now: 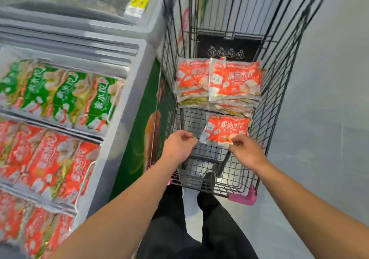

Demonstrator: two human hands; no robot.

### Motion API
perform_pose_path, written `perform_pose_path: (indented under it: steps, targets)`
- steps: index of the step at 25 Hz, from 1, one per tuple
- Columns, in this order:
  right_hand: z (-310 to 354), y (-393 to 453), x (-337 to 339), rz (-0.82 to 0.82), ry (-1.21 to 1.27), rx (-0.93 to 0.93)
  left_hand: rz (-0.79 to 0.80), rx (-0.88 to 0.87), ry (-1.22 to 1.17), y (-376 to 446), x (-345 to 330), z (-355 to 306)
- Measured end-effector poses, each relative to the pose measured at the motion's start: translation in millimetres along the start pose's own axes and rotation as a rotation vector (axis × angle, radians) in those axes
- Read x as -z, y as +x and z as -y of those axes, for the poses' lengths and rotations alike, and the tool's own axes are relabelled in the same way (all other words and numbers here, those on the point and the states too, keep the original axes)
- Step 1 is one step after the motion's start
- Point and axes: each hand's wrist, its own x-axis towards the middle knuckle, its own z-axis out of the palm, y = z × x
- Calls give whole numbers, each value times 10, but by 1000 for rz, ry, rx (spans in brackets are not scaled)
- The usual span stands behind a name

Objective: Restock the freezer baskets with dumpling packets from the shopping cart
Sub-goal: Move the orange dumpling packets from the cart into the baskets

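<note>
A single red dumpling packet lies on the wire floor of the shopping cart. Behind it, two stacks of red dumpling packets rest against the cart's far end. My left hand hovers just left of the single packet's near corner, its fingers loosely curled and holding nothing. My right hand has its curled fingertips at the packet's near edge; I cannot tell whether they pinch it. On the left, the freezer holds baskets of upright red packets and green packets.
The freezer's sliding lids are pushed back at the upper left. The cart's black wire walls rise on both sides of my hands. A pink corner piece marks the cart's near end. My legs and a shoe are below, on grey floor.
</note>
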Motion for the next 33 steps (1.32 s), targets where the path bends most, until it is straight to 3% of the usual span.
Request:
perform_pose_path:
  steps: [4,11,16,25,30,33]
  targets:
    - [-73,251,-131,-151,206,-70,86,14,31,554,-263,50]
    - [-434,1011,-540,-225,302,-286,142,82,30,1647,-751,236]
    - [-773,1447,-837,-282,365,-438,161,156,177,2371,-1194,545]
    - [-1178,1724,-929,-362,484,-395,160,74,472,2985,-1734,694]
    - [-1124,1800,-1052,-446,491,-425,-31,106,454,2888,-1232,896]
    - [-1090,1967,-1070,-534,413,-429,-159,199,316,2956,-968,1032]
